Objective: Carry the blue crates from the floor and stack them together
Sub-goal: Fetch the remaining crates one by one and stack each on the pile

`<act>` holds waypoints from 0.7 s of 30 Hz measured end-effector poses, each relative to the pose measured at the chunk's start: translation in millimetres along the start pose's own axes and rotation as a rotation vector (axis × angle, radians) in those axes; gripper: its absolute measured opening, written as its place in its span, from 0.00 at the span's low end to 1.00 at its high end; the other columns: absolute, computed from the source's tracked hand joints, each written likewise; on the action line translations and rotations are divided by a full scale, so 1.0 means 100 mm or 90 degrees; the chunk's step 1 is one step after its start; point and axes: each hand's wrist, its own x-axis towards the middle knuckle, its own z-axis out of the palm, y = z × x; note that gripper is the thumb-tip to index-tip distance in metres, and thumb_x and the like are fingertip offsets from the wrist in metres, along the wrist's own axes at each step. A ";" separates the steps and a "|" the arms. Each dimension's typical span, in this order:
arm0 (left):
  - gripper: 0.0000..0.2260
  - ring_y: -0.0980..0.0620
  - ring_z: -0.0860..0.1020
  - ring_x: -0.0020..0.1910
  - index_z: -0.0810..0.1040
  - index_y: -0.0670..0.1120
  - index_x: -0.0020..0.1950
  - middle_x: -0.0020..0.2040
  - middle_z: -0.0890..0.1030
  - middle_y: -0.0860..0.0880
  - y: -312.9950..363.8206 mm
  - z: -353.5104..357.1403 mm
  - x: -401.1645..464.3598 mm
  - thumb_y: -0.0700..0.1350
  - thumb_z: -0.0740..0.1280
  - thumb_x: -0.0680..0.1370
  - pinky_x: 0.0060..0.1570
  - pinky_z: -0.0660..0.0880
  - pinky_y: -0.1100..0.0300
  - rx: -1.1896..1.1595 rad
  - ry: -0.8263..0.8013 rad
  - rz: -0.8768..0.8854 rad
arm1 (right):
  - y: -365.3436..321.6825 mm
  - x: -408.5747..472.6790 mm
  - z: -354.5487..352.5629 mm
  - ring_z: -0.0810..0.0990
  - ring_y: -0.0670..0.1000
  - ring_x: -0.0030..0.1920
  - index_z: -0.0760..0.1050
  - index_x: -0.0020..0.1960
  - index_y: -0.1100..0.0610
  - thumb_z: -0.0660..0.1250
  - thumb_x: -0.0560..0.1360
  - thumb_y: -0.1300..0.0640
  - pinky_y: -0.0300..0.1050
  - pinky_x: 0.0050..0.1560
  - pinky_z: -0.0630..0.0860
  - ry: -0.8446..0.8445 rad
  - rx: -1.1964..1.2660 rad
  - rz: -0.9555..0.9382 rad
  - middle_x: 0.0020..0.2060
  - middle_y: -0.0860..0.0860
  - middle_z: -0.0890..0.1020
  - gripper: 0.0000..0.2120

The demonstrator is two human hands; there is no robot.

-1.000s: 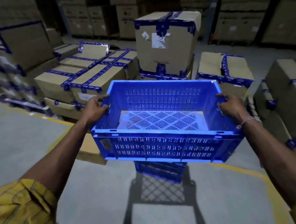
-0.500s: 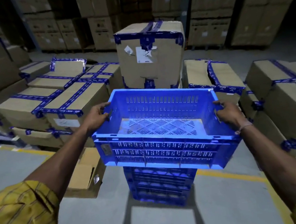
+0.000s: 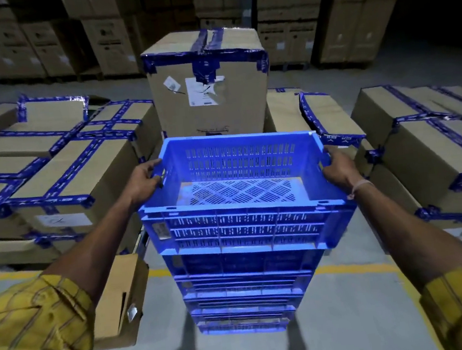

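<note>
The left hand grips the left short side of the top blue crate, its fingers curled over the rim and into the handle slot. The right hand holds the opposite short side in the same grip, fingers wrapped round the rim, with a pale band on its wrist. Both forearms reach forward out of yellow striped sleeves.

The crate is empty, its slotted bottom showing, and it sits level directly over the stack of blue crates; whether it already rests on the one below cannot be told. The stack stands on the grey floor, with a yellow floor line running behind its base.

Just left of the stack lies an open brown carton. Behind the stack stands a tall taped box with paper labels on its front. Low cardboard boxes bound in blue tape lie left and right of the stack, and further cartons are piled well behind it.
</note>
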 end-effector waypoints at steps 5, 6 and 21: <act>0.24 0.49 0.80 0.46 0.69 0.40 0.76 0.56 0.81 0.44 -0.03 0.01 0.26 0.29 0.62 0.80 0.44 0.79 0.61 -0.012 -0.008 0.010 | -0.05 0.30 0.21 0.81 0.65 0.55 0.78 0.60 0.65 0.67 0.77 0.61 0.54 0.54 0.77 -0.011 -0.069 -0.003 0.55 0.64 0.82 0.13; 0.25 0.49 0.79 0.49 0.69 0.40 0.76 0.57 0.80 0.45 -0.05 0.01 0.28 0.28 0.62 0.79 0.47 0.78 0.60 -0.015 -0.006 0.013 | -0.06 0.34 0.24 0.80 0.66 0.55 0.77 0.60 0.65 0.67 0.77 0.62 0.54 0.54 0.76 -0.008 -0.088 -0.004 0.56 0.65 0.82 0.14; 0.20 0.36 0.73 0.68 0.73 0.38 0.72 0.72 0.69 0.35 -0.10 -0.06 0.29 0.36 0.62 0.80 0.71 0.69 0.47 0.332 -0.077 0.088 | -0.02 0.24 0.33 0.71 0.70 0.67 0.50 0.81 0.58 0.63 0.78 0.62 0.59 0.67 0.70 -0.063 -0.281 0.032 0.74 0.65 0.63 0.36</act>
